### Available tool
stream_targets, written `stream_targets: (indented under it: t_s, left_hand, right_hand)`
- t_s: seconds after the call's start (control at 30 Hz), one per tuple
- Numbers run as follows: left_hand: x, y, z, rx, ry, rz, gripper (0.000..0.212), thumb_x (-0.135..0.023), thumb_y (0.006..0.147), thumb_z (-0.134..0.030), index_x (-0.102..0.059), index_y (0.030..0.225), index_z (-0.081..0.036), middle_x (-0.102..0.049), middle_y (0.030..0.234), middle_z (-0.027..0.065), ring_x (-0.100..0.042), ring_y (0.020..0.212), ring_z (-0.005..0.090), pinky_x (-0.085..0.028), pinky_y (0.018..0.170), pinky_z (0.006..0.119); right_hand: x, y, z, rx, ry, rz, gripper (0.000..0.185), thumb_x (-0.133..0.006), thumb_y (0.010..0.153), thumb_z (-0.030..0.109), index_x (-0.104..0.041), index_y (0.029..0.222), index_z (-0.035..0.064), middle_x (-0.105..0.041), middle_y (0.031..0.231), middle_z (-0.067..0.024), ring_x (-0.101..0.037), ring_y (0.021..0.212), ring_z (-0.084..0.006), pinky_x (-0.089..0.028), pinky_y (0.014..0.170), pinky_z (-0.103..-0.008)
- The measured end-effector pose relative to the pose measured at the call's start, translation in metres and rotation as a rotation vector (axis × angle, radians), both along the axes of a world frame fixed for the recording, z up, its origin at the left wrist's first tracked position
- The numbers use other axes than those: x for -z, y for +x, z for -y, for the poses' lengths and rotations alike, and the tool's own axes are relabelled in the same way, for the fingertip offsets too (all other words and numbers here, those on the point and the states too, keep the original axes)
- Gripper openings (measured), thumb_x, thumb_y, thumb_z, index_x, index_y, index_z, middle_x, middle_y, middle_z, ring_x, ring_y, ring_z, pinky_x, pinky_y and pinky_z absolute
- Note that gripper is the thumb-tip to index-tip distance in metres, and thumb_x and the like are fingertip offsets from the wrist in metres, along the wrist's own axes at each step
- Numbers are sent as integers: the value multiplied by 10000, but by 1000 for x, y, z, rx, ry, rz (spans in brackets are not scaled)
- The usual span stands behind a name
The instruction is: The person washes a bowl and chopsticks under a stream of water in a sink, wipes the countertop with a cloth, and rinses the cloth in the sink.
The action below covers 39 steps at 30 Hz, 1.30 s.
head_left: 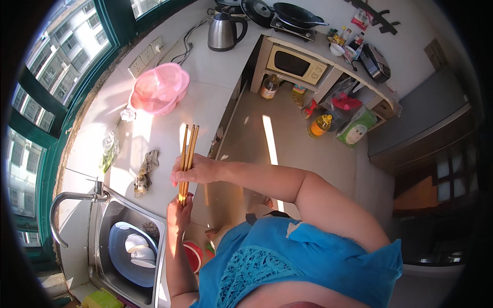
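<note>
My right hand [197,169] is closed around the middle of a bundle of wooden chopsticks [191,148], whose upper ends stick out above it. Just below it, my left hand [179,215] grips the lower ends of the same bundle. The chopsticks are held nearly upright beside the counter's edge. To the left of my hands, a crumpled patterned cloth [146,173] lies on the white counter. The stainless steel sink [162,246] is at the lower left, with a blue basin [119,252] in it; white bowls [142,256] and a scouring pad [150,230] are inside the sink area.
A curved faucet [73,196] rises over the sink. Farther along the counter are a bagged green vegetable [109,150], a pink plastic colander [160,90] and a steel kettle [222,32]. A red-rimmed container [193,256] is below my hands. Oil bottles [319,126] stand on the floor.
</note>
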<state>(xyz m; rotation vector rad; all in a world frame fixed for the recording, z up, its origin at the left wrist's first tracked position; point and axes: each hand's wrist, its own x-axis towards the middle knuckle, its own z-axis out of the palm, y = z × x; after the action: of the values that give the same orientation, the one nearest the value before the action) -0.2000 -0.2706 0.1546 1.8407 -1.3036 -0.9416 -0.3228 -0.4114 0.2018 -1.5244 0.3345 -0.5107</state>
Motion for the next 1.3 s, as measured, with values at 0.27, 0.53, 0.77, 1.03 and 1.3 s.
stream_targets:
  t_s: [0.27,0.53,0.77,1.03,1.3]
  left_hand:
    - [-35,-193,151,517,16,-740,487,-682,785,-115,-450,1201,-12,-560,820,17,-521,764,94,-427,676,230]
    - [86,-231,300,385,378,-317,325,-549,878,-206,-522,1152,-34,-600,816,61,-560,719,118,-470,661,255]
    - [235,-165,313,109,936,-29,270,-587,856,-234,-569,1024,-23,-615,780,104,-598,647,177,-511,570,292]
    - [234,-259,504,176,763,-205,285,-517,862,-172,-528,1110,-33,-610,912,119,-589,680,174,-491,599,268]
    - [172,-380,683,419,485,-209,241,-515,861,-150,-545,1067,-28,-613,829,82,-593,697,145,-462,614,255]
  right_hand:
    - [-74,-313,79,361,28,-82,263,-519,890,229,-624,867,-11,-602,764,-72,-613,627,-119,-514,577,-230]
    - [62,-660,111,1152,245,-1221,274,-497,864,239,-633,824,4,-650,807,-118,-626,598,-159,-508,529,-269]
    - [-15,-753,140,1419,424,-170,256,-552,845,253,-633,798,14,-638,820,-85,-620,667,-150,-517,615,-283]
    - [-4,-826,296,1399,241,-1576,295,-586,787,259,-618,823,-32,-634,742,-117,-627,677,-210,-518,597,-314]
    - [-112,-892,510,1688,-229,-479,228,-542,842,190,-630,830,-21,-636,734,-92,-616,547,-123,-503,492,-234]
